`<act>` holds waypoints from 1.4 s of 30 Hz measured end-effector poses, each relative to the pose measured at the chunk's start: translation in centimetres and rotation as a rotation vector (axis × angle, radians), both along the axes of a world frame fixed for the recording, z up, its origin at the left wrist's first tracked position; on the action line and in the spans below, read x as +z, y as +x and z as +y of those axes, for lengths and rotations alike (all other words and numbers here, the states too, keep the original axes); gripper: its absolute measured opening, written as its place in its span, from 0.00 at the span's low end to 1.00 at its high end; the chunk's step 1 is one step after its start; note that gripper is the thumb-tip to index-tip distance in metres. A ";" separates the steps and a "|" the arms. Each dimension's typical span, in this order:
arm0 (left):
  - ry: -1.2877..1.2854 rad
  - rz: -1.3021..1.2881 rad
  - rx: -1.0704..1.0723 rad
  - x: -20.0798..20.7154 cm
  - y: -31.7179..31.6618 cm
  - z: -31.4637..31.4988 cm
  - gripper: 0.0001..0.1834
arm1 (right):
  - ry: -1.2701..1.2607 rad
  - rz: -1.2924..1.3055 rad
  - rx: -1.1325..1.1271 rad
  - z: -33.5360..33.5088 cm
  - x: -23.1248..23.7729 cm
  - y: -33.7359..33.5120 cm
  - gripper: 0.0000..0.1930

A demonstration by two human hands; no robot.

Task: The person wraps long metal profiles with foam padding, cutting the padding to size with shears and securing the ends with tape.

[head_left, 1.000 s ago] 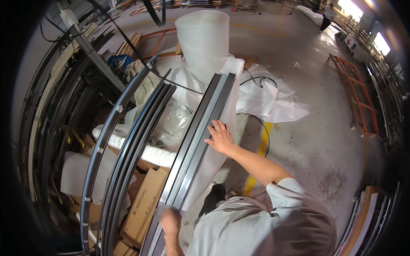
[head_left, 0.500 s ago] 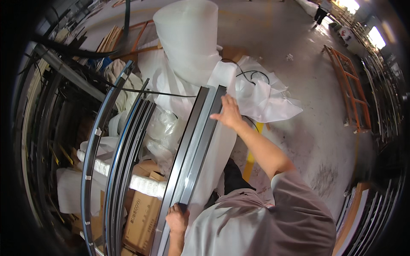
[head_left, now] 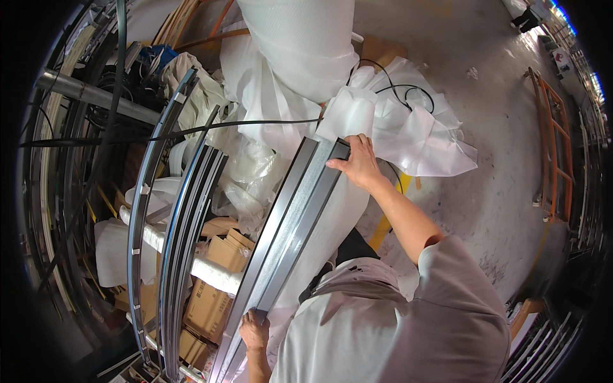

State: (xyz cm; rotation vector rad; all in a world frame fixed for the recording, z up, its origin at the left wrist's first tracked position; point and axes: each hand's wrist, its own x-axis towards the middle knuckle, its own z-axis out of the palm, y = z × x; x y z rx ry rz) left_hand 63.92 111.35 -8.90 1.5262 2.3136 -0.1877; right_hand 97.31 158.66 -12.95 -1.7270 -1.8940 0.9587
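Note:
A long grey metal profile, made of two dark rails with a lighter channel between them, slants across in front of me. At its far end, my right hand grips the right rail, thumb on the upper face and fingers over the outer edge. Lower down, my left hand is closed on the same profile, its fingers partly hidden. White foam sheet lies under and along the profile's right side.
Several dark curved-looking profiles rest to the left on a white-wrapped crossbar, above cardboard boxes. A big foam roll stands ahead. A black cable crosses beyond the profile. An orange frame stands right; a person is far off.
My right hand has gone from spread fingers along the right rail to a grip at its far end. My left hand stays on the profile's lower part. The view has shifted.

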 end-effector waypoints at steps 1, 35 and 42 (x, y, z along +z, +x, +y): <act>0.000 -0.010 0.002 0.1 0.3 0.2 0.25 | -0.007 0.003 0.008 0.1 -0.1 0.1 0.42; 0.127 -0.068 0.000 -0.6 3.0 4.8 0.30 | 0.060 0.125 0.023 4.4 -1.5 1.0 0.13; 0.154 -0.071 -0.006 -1.6 2.7 4.2 0.31 | 0.027 0.288 -0.081 4.1 -1.8 0.8 0.12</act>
